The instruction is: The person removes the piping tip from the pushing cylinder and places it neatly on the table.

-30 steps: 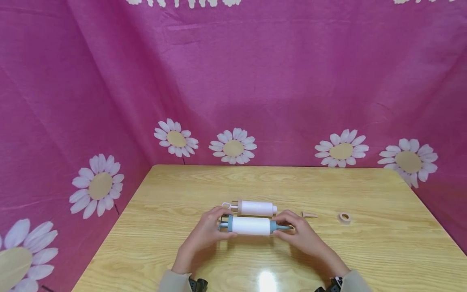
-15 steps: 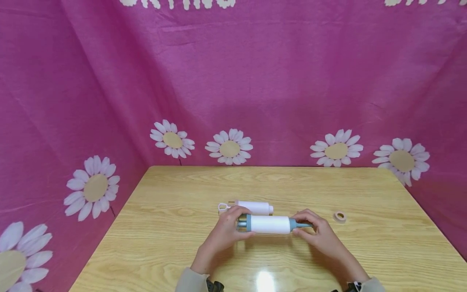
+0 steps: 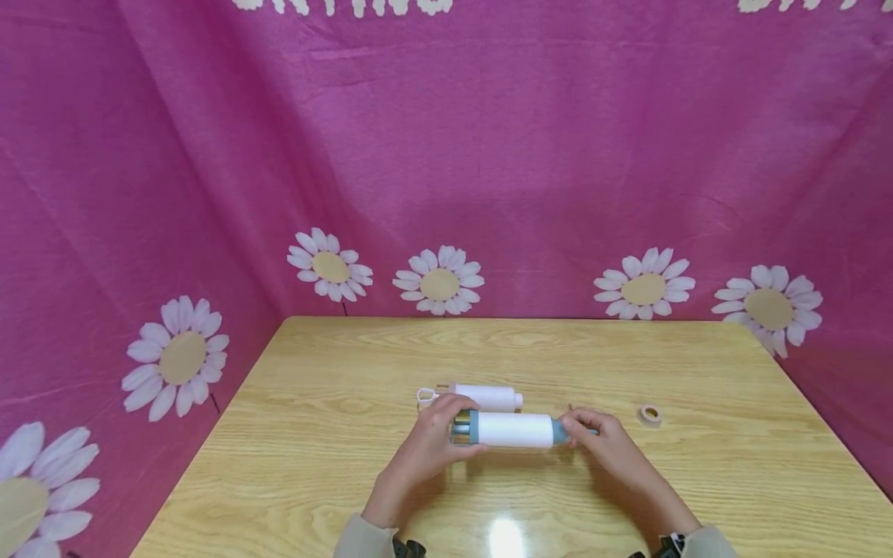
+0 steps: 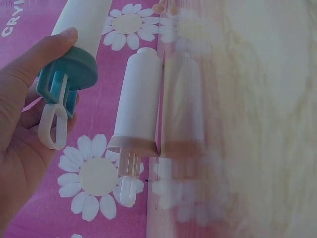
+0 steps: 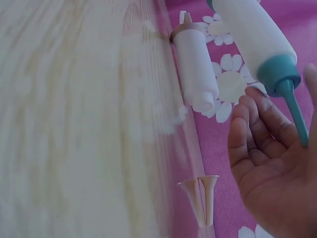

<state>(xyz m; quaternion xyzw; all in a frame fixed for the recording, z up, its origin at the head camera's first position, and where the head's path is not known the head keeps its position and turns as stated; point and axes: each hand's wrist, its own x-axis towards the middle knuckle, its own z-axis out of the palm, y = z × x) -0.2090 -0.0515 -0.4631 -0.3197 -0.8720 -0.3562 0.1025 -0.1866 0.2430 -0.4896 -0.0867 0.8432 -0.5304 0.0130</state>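
A white piping syringe with teal ends lies level, close over the table, between my two hands. My left hand grips its plunger end. In the left wrist view the thumb presses on the barrel beside the teal collar, below which a white plunger loop sticks out. My right hand is at the other end, thumb and curled fingers on either side of the tapered teal nozzle, fingertips right at its base. The hand partly hides the nozzle in the head view.
Just behind lies a second white syringe with a beige collar. A beige ring lies to the right on the wooden table. A small beige cone nozzle shows in the right wrist view. A flowered pink cloth hangs behind.
Both hands have carried the teal-ended syringe to the right. Since half a second ago, the right thumb and fingers have shifted round the nozzle's base, while the left hand has stayed nearly still.
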